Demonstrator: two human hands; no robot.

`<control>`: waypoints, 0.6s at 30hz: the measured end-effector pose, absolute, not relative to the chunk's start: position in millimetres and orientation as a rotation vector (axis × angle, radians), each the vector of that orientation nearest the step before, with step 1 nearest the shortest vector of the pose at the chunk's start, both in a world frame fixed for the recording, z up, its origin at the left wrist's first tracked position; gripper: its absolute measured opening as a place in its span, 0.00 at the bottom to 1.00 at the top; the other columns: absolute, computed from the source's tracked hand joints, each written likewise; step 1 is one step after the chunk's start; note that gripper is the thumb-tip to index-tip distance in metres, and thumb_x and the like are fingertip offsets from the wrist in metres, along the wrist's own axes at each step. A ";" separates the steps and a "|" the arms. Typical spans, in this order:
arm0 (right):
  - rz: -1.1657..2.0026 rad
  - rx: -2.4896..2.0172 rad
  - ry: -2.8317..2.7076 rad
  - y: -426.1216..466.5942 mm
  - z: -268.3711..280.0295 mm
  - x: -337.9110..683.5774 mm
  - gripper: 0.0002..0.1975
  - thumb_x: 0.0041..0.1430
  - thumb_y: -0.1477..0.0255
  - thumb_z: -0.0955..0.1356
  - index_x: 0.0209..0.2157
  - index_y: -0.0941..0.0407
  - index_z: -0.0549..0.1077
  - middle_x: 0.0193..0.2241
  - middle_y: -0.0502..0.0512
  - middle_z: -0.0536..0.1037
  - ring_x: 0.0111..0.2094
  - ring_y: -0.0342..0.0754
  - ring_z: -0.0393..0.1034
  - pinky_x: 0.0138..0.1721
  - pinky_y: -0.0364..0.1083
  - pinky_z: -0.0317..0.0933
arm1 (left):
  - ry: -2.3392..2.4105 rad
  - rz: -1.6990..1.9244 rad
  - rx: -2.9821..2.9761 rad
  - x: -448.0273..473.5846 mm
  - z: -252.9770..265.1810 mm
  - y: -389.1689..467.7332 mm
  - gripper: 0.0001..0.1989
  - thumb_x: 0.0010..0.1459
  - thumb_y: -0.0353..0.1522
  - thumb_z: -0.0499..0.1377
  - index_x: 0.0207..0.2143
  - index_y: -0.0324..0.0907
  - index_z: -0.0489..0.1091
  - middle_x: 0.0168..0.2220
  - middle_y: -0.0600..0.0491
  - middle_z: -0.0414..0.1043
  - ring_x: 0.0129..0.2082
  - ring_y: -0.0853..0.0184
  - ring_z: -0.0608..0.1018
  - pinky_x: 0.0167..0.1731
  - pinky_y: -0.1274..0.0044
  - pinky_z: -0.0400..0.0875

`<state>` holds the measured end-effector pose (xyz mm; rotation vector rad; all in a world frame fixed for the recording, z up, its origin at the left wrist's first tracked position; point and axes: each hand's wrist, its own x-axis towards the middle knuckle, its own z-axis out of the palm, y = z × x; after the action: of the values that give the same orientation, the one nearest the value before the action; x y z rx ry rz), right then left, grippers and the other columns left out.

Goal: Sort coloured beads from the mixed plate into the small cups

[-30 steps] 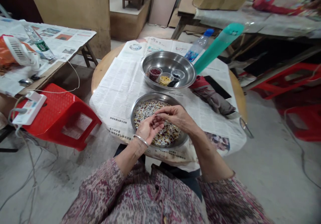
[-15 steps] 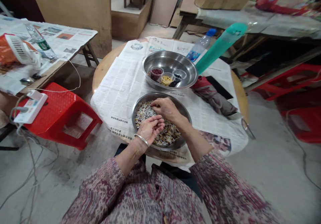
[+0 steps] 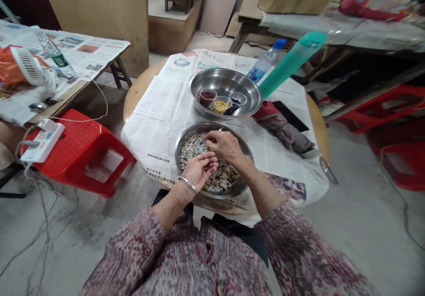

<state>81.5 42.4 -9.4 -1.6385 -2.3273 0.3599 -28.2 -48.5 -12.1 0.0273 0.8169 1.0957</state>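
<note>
A steel bowl (image 3: pixel 247 151) of mixed grains and beans (image 3: pixel 192 148), white, yellow and dark red, stands at the near side of the round table. Over its front left part, my left hand (image 3: pixel 199 170) is cupped palm up, its fingers curled in and a silver bangle on the wrist. Whatever lies in that palm is too small to make out. My right hand (image 3: pixel 226 146) is just beyond, palm down above the grains, thumb and fingertips pinched together; what they grip cannot be seen. Behind, a second steel bowl (image 3: pixel 245 83) holds clear cups of red beans (image 3: pixel 208 94), yellow beans (image 3: pixel 220 106) and black beans (image 3: pixel 236 101).
Newspaper (image 3: pixel 149 114) covers the table. A plastic bottle (image 3: pixel 265 61), a long green object (image 3: pixel 292 63), a folded umbrella (image 3: pixel 287 130) and a dark phone-like slab (image 3: pixel 290 117) lie to the right. A red stool (image 3: pixel 83 154) with a power strip (image 3: pixel 43 141) stands left.
My right hand has shifted slightly right, away from the grains at the bowl's left, with its fingers still pinched. My left hand stays in place.
</note>
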 end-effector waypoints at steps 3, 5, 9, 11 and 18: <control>0.314 -1.578 -2.388 44.0 -11.1 80.0 0.12 0.57 0.72 0.65 0.38 0.53 0.80 0.37 0.53 0.81 0.37 0.47 0.73 0.35 0.43 0.60 | 0.814 1.094 0.025 -28.1 -11.9 -48.6 0.10 0.58 0.17 0.52 0.34 0.32 0.72 0.25 0.51 0.73 0.22 0.76 0.74 0.28 0.83 0.69; 0.301 -1.505 -2.449 47.2 -15.3 79.3 0.12 0.59 0.72 0.65 0.40 0.52 0.80 0.39 0.54 0.81 0.39 0.47 0.73 0.37 0.43 0.61 | 0.809 1.095 0.021 -28.0 -11.6 -48.7 0.10 0.58 0.17 0.52 0.33 0.33 0.72 0.25 0.51 0.73 0.22 0.76 0.74 0.27 0.84 0.69; 0.226 -1.463 -2.532 52.6 -25.2 78.7 0.11 0.60 0.74 0.64 0.38 0.52 0.80 0.38 0.55 0.80 0.41 0.49 0.72 0.37 0.43 0.61 | 0.802 1.094 0.017 -28.2 -12.1 -48.6 0.10 0.59 0.17 0.51 0.34 0.33 0.71 0.25 0.51 0.73 0.22 0.76 0.74 0.27 0.84 0.69; 0.188 -1.466 -2.529 52.6 -27.7 79.0 0.11 0.61 0.74 0.64 0.37 0.52 0.79 0.38 0.55 0.80 0.40 0.48 0.71 0.36 0.43 0.60 | 0.792 1.094 0.021 -28.5 -13.0 -48.5 0.10 0.58 0.17 0.52 0.34 0.33 0.71 0.26 0.51 0.73 0.23 0.76 0.74 0.28 0.83 0.69; 0.322 -1.503 -2.358 42.1 -20.0 84.9 0.10 0.61 0.71 0.64 0.36 0.53 0.78 0.36 0.55 0.79 0.37 0.48 0.71 0.34 0.43 0.58 | 0.792 1.088 0.031 -29.2 -12.9 -48.4 0.10 0.58 0.18 0.52 0.34 0.33 0.71 0.26 0.52 0.72 0.23 0.76 0.73 0.29 0.82 0.69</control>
<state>84.9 42.1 -20.0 -1.5034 -2.3581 0.3224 -29.2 -48.4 -12.9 0.0311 0.7923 1.0882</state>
